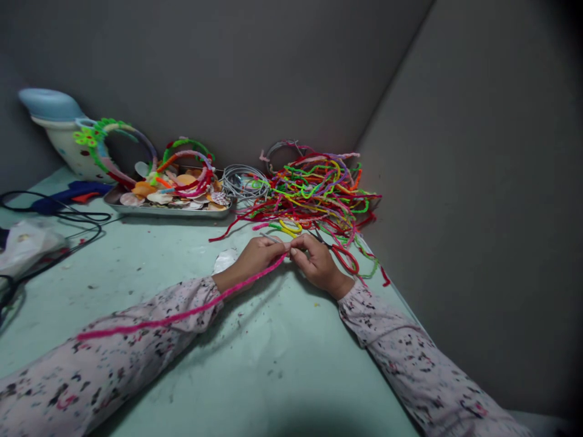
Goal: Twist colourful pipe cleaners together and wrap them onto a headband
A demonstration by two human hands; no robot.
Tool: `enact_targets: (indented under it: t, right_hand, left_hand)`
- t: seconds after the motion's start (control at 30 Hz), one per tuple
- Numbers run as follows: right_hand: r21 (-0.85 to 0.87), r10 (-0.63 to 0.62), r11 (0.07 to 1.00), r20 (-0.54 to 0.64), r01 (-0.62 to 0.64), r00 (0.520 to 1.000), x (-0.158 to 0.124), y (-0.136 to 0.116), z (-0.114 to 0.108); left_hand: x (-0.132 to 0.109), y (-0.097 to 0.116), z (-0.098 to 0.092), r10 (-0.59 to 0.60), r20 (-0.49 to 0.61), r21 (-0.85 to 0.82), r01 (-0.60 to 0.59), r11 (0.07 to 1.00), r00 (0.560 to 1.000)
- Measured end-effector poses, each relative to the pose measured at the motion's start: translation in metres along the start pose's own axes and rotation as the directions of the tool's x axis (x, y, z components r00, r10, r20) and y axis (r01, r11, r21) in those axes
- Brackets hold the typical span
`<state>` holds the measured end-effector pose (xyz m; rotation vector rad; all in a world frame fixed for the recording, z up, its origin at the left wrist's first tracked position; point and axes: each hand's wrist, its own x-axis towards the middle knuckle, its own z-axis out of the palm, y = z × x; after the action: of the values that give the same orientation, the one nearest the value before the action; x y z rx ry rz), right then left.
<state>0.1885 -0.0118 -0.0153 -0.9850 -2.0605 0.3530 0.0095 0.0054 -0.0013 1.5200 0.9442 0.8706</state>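
My left hand (252, 260) and my right hand (319, 264) meet over the pale green table (273, 364), fingertips pinched together. Both pinch one end of a long pink pipe cleaner (182, 312), which trails back to the left over my left sleeve. A thin grey wire end shows just above my left fingers. Right behind my hands lies a tangled heap of coloured pipe cleaners (319, 188). A red loop of pipe cleaner (345, 258) lies beside my right hand.
A metal tray (173, 210) with shells and wrapped hoops stands at the back left, beside a coil of grey wire (246, 182). A white and blue container (59, 133), a blue tool (73, 194), black cables (59, 224) and a plastic bag (25, 243) are at the left. Grey walls close the back and right.
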Motion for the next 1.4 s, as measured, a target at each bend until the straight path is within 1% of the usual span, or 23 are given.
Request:
enact_targets:
  t: [0.27, 0.5, 0.6, 0.73, 0.77, 0.83, 0.9, 0.93, 1.0, 1.03, 1.1, 1.17, 1.2, 1.23, 1.3, 1.4]
  right_hand:
    - [-0.070, -0.053, 0.996, -0.023, 0.051, 0.998, 0.001, 0.001, 0.003]
    - [-0.140, -0.104, 0.985, -0.034, 0.099, 0.994, 0.001, 0.002, 0.004]
    - [-0.153, -0.111, 0.983, -0.040, 0.104, 0.993, 0.002, 0.002, 0.004]
    - [-0.109, -0.069, 0.992, -0.056, 0.063, 0.996, 0.001, 0.003, 0.003]
    - [-0.091, -0.053, 0.995, -0.064, 0.047, 0.997, 0.001, 0.004, 0.002]
    - [-0.061, -0.016, 0.998, -0.086, 0.011, 0.996, 0.001, 0.005, 0.001]
    - [-0.048, 0.018, 0.999, -0.106, -0.023, 0.994, 0.001, 0.005, 0.000]
    - [-0.045, 0.030, 0.998, -0.117, -0.035, 0.993, 0.002, 0.005, -0.001]
    - [-0.044, 0.041, 0.998, -0.128, -0.047, 0.991, 0.002, 0.005, -0.001]
    - [-0.046, 0.040, 0.998, -0.131, -0.047, 0.991, 0.002, 0.005, -0.002]
    - [-0.049, 0.036, 0.998, -0.133, -0.043, 0.990, 0.002, 0.004, -0.002]
    - [-0.050, 0.029, 0.998, -0.133, -0.036, 0.991, 0.002, 0.004, -0.001]
    - [-0.050, 0.024, 0.998, -0.130, -0.031, 0.991, 0.002, 0.004, -0.001]
    - [-0.050, 0.017, 0.998, -0.125, -0.024, 0.992, 0.002, 0.005, -0.001]
    - [-0.049, -0.002, 0.999, -0.112, -0.003, 0.994, 0.002, 0.005, -0.001]
    - [-0.050, -0.029, 0.998, -0.087, 0.024, 0.996, 0.002, 0.005, 0.000]
  left_hand:
    - [-0.001, 0.002, -0.002, 0.001, 0.023, 0.025, -0.002, 1.000, 1.000]
    - [-0.002, 0.001, 0.000, -0.044, 0.014, -0.092, 0.045, 0.995, 0.999]
    - [-0.001, 0.001, -0.001, -0.063, 0.028, -0.054, 0.064, 0.996, 0.998]
    - [-0.002, 0.002, 0.001, -0.087, -0.019, -0.012, 0.087, 0.996, 0.996]
    - [-0.003, 0.003, 0.002, -0.076, -0.021, -0.007, 0.076, 0.997, 0.997]
    - [-0.005, 0.005, 0.002, -0.019, -0.016, 0.033, 0.019, 0.999, 1.000]
    - [-0.007, 0.005, 0.001, 0.094, -0.046, 0.173, -0.084, 0.981, 0.995]
    - [-0.008, 0.005, 0.001, 0.169, -0.072, 0.270, -0.143, 0.952, 0.983]
    - [-0.010, 0.004, 0.001, 0.334, -0.114, 0.454, -0.250, 0.855, 0.936]
    - [-0.011, 0.003, 0.001, 0.417, -0.122, 0.526, -0.297, 0.797, 0.901]
    - [-0.011, 0.001, 0.001, 0.565, -0.105, 0.635, -0.382, 0.671, 0.818]
    - [-0.011, -0.001, 0.000, 0.666, -0.065, 0.724, -0.424, 0.544, 0.743]
    - [-0.010, -0.001, 0.000, 0.698, -0.046, 0.765, -0.424, 0.484, 0.714]
    - [-0.009, -0.001, -0.001, 0.719, -0.032, 0.803, -0.411, 0.432, 0.694]
    - [-0.008, 0.000, -0.003, 0.740, -0.021, 0.858, -0.368, 0.358, 0.673]
    - [-0.007, 0.000, -0.005, 0.736, 0.003, 0.883, -0.347, 0.315, 0.677]
